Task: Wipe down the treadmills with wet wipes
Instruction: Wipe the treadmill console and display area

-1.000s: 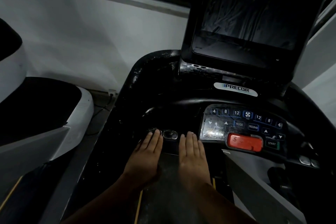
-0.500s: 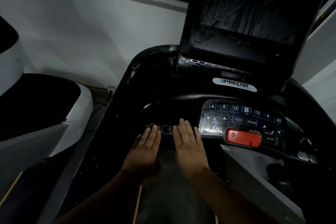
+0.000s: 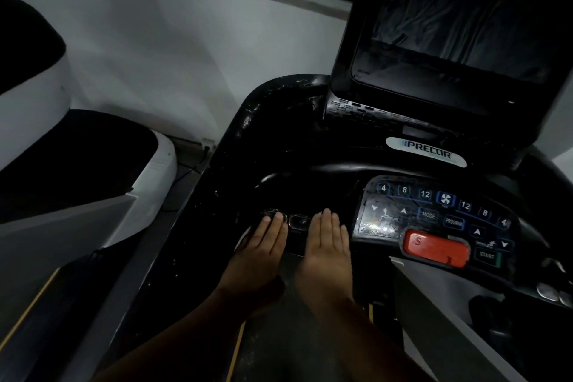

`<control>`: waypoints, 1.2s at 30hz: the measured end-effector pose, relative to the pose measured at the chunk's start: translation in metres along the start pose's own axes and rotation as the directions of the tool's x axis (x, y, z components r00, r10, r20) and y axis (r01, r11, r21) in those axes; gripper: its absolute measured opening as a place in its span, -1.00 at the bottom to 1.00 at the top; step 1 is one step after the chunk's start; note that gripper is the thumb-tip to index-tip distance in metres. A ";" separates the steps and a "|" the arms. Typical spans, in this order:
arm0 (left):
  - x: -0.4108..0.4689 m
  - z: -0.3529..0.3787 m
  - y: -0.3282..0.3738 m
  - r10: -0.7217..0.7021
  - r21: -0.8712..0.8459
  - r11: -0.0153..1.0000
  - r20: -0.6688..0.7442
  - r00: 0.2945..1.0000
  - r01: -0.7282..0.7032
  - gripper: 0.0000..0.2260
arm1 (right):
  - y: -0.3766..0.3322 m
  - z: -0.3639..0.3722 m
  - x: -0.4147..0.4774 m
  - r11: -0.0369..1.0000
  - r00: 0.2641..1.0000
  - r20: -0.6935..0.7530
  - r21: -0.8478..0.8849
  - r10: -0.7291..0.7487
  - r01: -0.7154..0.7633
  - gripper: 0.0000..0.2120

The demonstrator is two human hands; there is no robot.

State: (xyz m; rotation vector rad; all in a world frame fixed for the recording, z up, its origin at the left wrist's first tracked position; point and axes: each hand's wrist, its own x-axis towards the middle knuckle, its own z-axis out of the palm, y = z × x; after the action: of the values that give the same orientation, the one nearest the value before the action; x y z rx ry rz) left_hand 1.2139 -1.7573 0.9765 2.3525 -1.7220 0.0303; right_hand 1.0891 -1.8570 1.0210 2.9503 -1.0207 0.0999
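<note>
Left hand (image 3: pixel 263 253), right hand (image 3: pixel 328 253): flat, fingers straight, holding nothing; right drawn slightly back since before; treadmill (image 3: pixel 279 146) handlebar beneath both sets of fingertips.

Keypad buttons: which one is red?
The wide button marked S, just left of START; all the others are dark with pale markings.

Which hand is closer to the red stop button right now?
Right. The right hand lies flat, fingers straight, just left of the red stop button, with a gap between them. The left hand lies flat on the far side of the right hand, farther left.
</note>
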 end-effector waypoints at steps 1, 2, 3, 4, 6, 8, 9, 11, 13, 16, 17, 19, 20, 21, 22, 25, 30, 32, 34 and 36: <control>0.000 0.000 0.001 -0.006 -0.006 1.000 -0.004 1.000 0.006 -0.13 | -0.005 0.004 -0.002 0.999 0.999 0.039 0.031 -0.014 0.013 -0.21; -0.001 0.000 0.002 -0.008 -0.019 1.000 -0.011 1.000 0.008 -0.14 | -0.003 0.007 -0.006 0.998 0.998 0.047 0.032 -0.048 0.047 -0.15; -0.001 0.000 0.002 -0.008 -0.026 1.000 -0.018 1.000 0.008 -0.11 | 0.003 0.007 -0.008 0.997 0.996 0.040 -0.003 -0.082 0.082 -0.10; -0.001 0.000 0.002 -0.006 -0.025 1.000 -0.015 1.000 0.005 -0.07 | 0.012 0.000 -0.008 0.994 0.993 0.057 -0.037 -0.099 0.101 -0.11; -0.002 0.000 0.002 -0.007 -0.020 1.000 0.002 1.000 0.007 0.02 | 0.029 -0.011 -0.005 0.989 0.997 0.020 -0.124 -0.073 0.075 -0.19; -0.002 0.001 0.002 -0.023 -0.026 0.999 0.010 1.000 0.024 0.05 | 0.025 -0.017 0.006 0.991 0.999 0.040 -0.133 -0.007 0.013 -0.28; -0.002 0.002 0.002 -0.027 -0.037 0.999 0.020 0.999 0.028 0.03 | 0.015 -0.019 0.009 0.993 0.994 0.094 -0.113 0.049 -0.039 -0.30; -0.002 0.004 0.003 -0.026 -0.048 0.998 0.044 0.999 0.029 -0.01 | -0.003 -0.013 0.009 0.997 0.997 0.070 -0.080 -0.007 0.013 -0.30; -0.002 0.003 0.003 -0.028 -0.040 0.999 0.041 0.999 0.030 -0.04 | 0.002 -0.002 0.001 0.991 0.994 0.085 -0.102 -0.074 0.083 -0.28; -0.003 0.000 0.003 -0.029 -0.032 0.999 0.033 0.999 0.030 -0.01 | 0.032 -0.009 -0.006 0.969 0.985 0.074 -0.182 -0.153 0.165 -0.24; -0.003 0.001 0.004 -0.030 -0.029 0.999 0.023 0.999 0.031 -0.01 | 0.033 -0.009 -0.001 0.974 0.987 0.110 -0.177 -0.120 0.139 -0.24; -0.002 0.003 0.005 -0.034 -0.043 0.998 0.014 0.999 0.034 -0.06 | 0.014 -0.006 0.011 0.984 0.995 0.073 -0.165 -0.064 0.075 -0.21; -0.002 0.004 0.004 -0.026 -0.043 0.999 0.027 0.999 0.027 -0.10 | -0.001 -0.004 0.014 0.990 0.997 0.045 -0.120 -0.070 0.075 -0.21; -0.002 0.004 0.003 -0.012 -0.031 0.999 0.041 0.999 0.013 -0.14 | -0.013 0.001 0.012 0.994 0.995 0.055 -0.071 -0.085 0.089 -0.24; -0.003 0.004 0.000 0.005 -0.001 1.000 0.037 0.999 -0.005 -0.17 | -0.018 0.004 0.007 0.990 0.991 0.028 -0.045 -0.133 0.134 -0.27; -0.010 0.009 -0.012 0.050 0.078 0.996 0.006 0.999 -0.050 -0.22 | 0.005 -0.003 -0.007 0.965 0.963 0.085 -0.044 -0.256 0.260 -0.21; -0.016 0.016 -0.007 0.033 0.036 0.999 -0.073 0.997 -0.030 -0.32 | -0.002 -0.003 0.018 0.986 0.989 0.047 -0.084 -0.142 0.145 -0.23; -0.015 0.017 -0.003 0.017 0.081 0.997 -0.022 1.000 -0.015 -0.37 | -0.019 0.003 0.020 0.975 0.974 0.073 -0.038 -0.214 0.217 -0.17; -0.016 0.018 -0.007 -0.044 0.067 0.997 -0.007 0.999 0.044 -0.36 | -0.011 0.000 0.017 0.946 0.942 0.114 -0.036 -0.316 0.321 -0.08; -0.018 0.020 -0.009 -0.101 0.047 0.994 -0.012 0.995 0.102 -0.28 | 0.009 -0.006 0.015 0.934 0.932 0.146 -0.087 -0.333 0.348 -0.13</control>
State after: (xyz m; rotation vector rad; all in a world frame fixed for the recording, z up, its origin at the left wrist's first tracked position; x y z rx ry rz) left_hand 1.2149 -1.7413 0.9531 2.4662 -1.6123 0.0659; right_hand 1.0954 -1.8731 1.0283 3.0071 -0.4858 -0.1502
